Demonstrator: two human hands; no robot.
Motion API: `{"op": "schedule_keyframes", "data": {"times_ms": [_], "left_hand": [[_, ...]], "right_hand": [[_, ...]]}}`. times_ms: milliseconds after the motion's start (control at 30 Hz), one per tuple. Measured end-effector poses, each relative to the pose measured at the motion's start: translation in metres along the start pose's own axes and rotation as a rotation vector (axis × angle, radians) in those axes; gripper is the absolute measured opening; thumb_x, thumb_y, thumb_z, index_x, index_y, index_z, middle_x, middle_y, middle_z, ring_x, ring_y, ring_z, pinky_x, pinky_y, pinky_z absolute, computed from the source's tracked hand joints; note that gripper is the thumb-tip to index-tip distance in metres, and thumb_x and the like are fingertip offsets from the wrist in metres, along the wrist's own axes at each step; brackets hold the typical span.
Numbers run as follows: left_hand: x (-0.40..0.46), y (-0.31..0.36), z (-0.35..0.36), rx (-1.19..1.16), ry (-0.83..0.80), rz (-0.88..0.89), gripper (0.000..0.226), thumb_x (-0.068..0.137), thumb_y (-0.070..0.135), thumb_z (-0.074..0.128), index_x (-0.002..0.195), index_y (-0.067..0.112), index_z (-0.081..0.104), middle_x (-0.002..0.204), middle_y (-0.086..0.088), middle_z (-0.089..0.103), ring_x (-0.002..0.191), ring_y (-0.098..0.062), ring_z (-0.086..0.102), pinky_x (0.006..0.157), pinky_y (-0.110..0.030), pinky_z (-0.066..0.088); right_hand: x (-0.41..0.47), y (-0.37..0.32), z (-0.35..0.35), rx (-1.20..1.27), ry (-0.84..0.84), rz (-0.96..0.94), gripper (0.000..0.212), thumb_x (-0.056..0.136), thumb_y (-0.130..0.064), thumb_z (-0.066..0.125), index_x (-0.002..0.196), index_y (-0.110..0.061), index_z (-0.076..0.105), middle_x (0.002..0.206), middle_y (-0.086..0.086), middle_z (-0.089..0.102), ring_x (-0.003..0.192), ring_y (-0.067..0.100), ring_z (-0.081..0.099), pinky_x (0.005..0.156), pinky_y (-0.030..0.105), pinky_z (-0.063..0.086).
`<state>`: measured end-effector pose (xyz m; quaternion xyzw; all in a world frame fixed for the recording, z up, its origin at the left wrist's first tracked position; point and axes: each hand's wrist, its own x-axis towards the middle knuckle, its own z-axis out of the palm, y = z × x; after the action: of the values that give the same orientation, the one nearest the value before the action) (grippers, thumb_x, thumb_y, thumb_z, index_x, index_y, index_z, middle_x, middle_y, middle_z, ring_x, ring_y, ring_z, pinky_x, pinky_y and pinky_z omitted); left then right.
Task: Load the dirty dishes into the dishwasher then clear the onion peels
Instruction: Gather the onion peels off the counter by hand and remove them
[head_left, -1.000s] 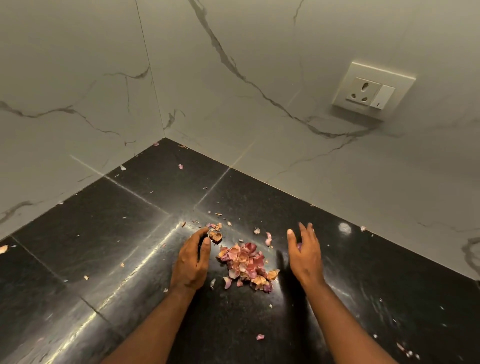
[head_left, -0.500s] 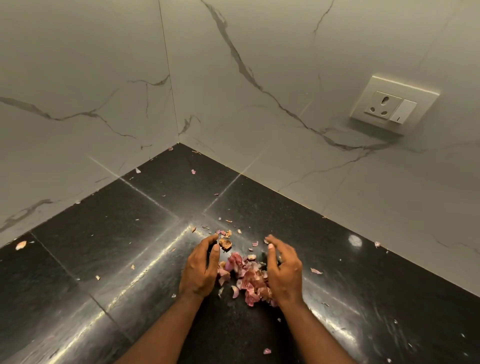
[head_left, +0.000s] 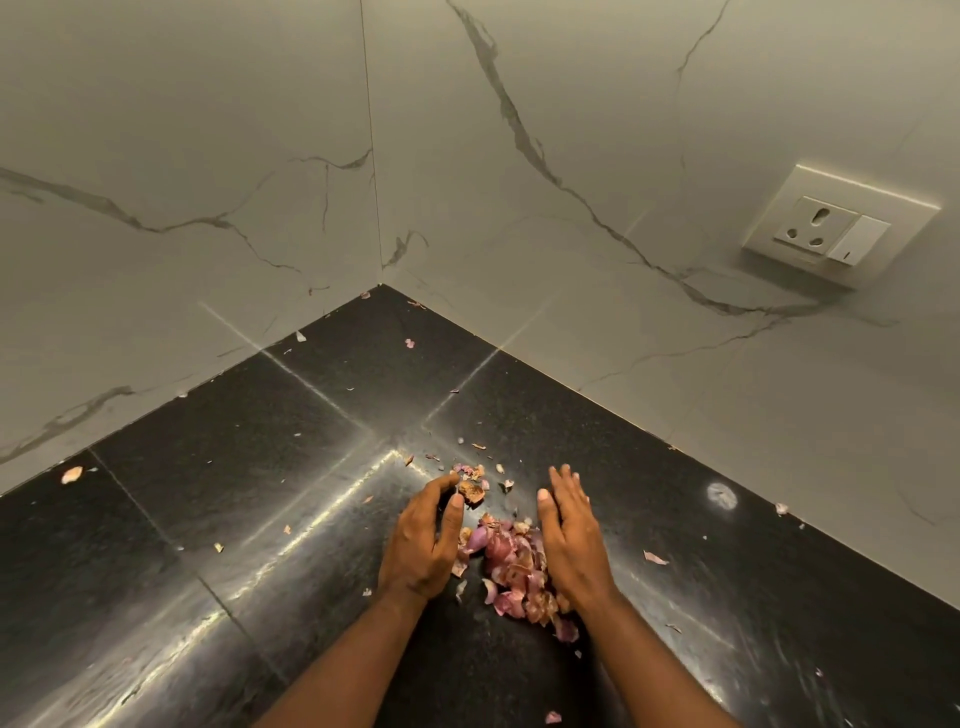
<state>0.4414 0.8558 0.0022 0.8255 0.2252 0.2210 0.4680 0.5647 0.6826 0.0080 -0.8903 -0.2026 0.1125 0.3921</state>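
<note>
**Loose peels may slip past the cupped hands**

The pile of pink and tan papery onion peels (head_left: 511, 569) lies on the glossy black stone counter (head_left: 218, 519), out from the corner where the two white marble-veined wall tiles (head_left: 571, 156) meet. The left hand (head_left: 423, 543) stands on edge just left of the pile, fingers curved, thumb near a separate brown, crumpled peel (head_left: 471, 491) that sits a little beyond the pile toward the corner. The right hand (head_left: 571, 540) stands on edge against the pile's right side, fingers straight and together. Neither grip is closed on anything: both hands are released, walling the pile in rather than holding it.

The likely failure, as I judge it, is loss at the gaps. The peels are thin and light, so a quick squeeze could push flakes out through the open far side or toward the wrists, where a few pieces already lie at the pile's near end. The brown peel sits outside the cup and could be missed.

Many strays lie well apart from the pile: a pale flake (head_left: 71, 474) far to its left, small bits near the corner, one piece (head_left: 654, 557) to its right, another (head_left: 552, 717) nearer the person. One scoop will not clear these. A white wall socket (head_left: 826, 231) is mounted high to the right, well clear of the work.
</note>
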Motion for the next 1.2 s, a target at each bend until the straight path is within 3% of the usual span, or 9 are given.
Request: {"op": "schedule_keyframes", "data": {"times_ms": [100, 200, 333, 500, 667, 867, 967, 1033, 1200], "left_hand": [[0.0, 0.0, 0.0, -0.002, 0.012, 0.007, 0.059, 0.101, 0.07, 0.03, 0.14, 0.033, 0.055, 0.132, 0.014, 0.064, 0.123, -0.001, 0.058, 0.103, -0.037, 0.053], [0.001, 0.0, 0.0, -0.026, 0.007, 0.012, 0.053, 0.102, 0.067, 0.033, 0.14, 0.036, 0.054, 0.131, 0.016, 0.064, 0.122, 0.0, 0.058, 0.102, -0.037, 0.053], [0.0, 0.0, -0.002, -0.009, -0.033, -0.005, 0.052, 0.101, 0.066, 0.036, 0.147, 0.043, 0.044, 0.137, 0.017, 0.059, 0.127, 0.0, 0.054, 0.105, -0.034, 0.049], [0.0, 0.001, -0.003, -0.005, -0.051, 0.006, 0.055, 0.102, 0.064, 0.037, 0.152, 0.041, 0.038, 0.151, 0.016, 0.049, 0.139, 0.0, 0.044, 0.115, -0.032, 0.041], [0.0, 0.0, -0.003, 0.005, -0.042, -0.001, 0.067, 0.1, 0.065, 0.039, 0.159, 0.036, 0.028, 0.161, 0.019, 0.032, 0.146, 0.01, 0.028, 0.115, -0.013, 0.025], [-0.002, 0.0, -0.003, -0.017, -0.047, -0.008, 0.066, 0.1, 0.066, 0.039, 0.159, 0.037, 0.029, 0.159, 0.019, 0.036, 0.145, 0.003, 0.036, 0.117, -0.025, 0.034], [-0.003, 0.004, -0.002, -0.016, -0.039, -0.006, 0.064, 0.099, 0.067, 0.039, 0.156, 0.04, 0.031, 0.154, 0.021, 0.038, 0.141, 0.001, 0.04, 0.114, -0.028, 0.037], [-0.003, 0.003, -0.001, -0.021, -0.043, -0.007, 0.065, 0.099, 0.069, 0.038, 0.156, 0.039, 0.032, 0.156, 0.016, 0.039, 0.141, -0.003, 0.042, 0.115, -0.034, 0.039], [-0.002, 0.0, 0.001, -0.019, -0.043, -0.003, 0.064, 0.098, 0.07, 0.038, 0.155, 0.042, 0.031, 0.154, 0.017, 0.04, 0.14, -0.004, 0.044, 0.115, -0.038, 0.042]], "right_hand": [[0.006, 0.001, 0.008, -0.292, -0.281, -0.103, 0.069, 0.105, -0.063, 0.011, 0.163, -0.03, -0.001, 0.169, -0.008, -0.012, 0.157, 0.009, -0.012, 0.129, 0.038, -0.005], [0.001, -0.015, 0.009, 0.081, -0.397, -0.134, 0.055, 0.107, -0.06, 0.027, 0.155, -0.039, 0.042, 0.162, -0.01, 0.038, 0.152, 0.008, 0.029, 0.125, 0.04, 0.028], [0.021, -0.047, 0.003, 0.577, -0.024, 0.067, 0.046, 0.105, -0.046, 0.045, 0.12, -0.013, 0.073, 0.112, 0.0, 0.076, 0.103, 0.015, 0.074, 0.084, 0.029, 0.061], [0.067, -0.059, 0.024, 0.053, -0.273, -0.047, 0.058, 0.11, -0.051, 0.03, 0.161, -0.023, 0.033, 0.17, -0.005, 0.018, 0.157, 0.015, 0.014, 0.128, 0.042, 0.016], [0.082, -0.057, 0.044, -0.26, -0.477, -0.199, 0.061, 0.111, -0.051, 0.018, 0.165, -0.024, 0.01, 0.171, -0.005, -0.006, 0.158, 0.012, -0.01, 0.129, 0.041, -0.007], [0.033, -0.031, 0.012, -0.073, -0.518, -0.246, 0.048, 0.109, -0.053, 0.035, 0.151, -0.036, 0.05, 0.158, -0.014, 0.044, 0.146, 0.0, 0.037, 0.121, 0.03, 0.031], [0.013, -0.026, -0.006, 0.057, -0.367, -0.178, 0.037, 0.103, -0.054, 0.051, 0.113, -0.031, 0.078, 0.11, -0.005, 0.078, 0.098, 0.01, 0.072, 0.085, 0.037, 0.059], [0.016, -0.024, -0.011, 0.057, -0.164, -0.172, 0.027, 0.101, -0.044, 0.061, 0.093, -0.026, 0.078, 0.086, -0.004, 0.075, 0.078, 0.011, 0.069, 0.072, 0.04, 0.059], [0.047, -0.034, -0.005, -0.228, -0.148, -0.101, 0.021, 0.098, -0.017, 0.062, 0.118, -0.019, 0.07, 0.112, -0.003, 0.063, 0.102, 0.012, 0.064, 0.093, 0.034, 0.056]]}}
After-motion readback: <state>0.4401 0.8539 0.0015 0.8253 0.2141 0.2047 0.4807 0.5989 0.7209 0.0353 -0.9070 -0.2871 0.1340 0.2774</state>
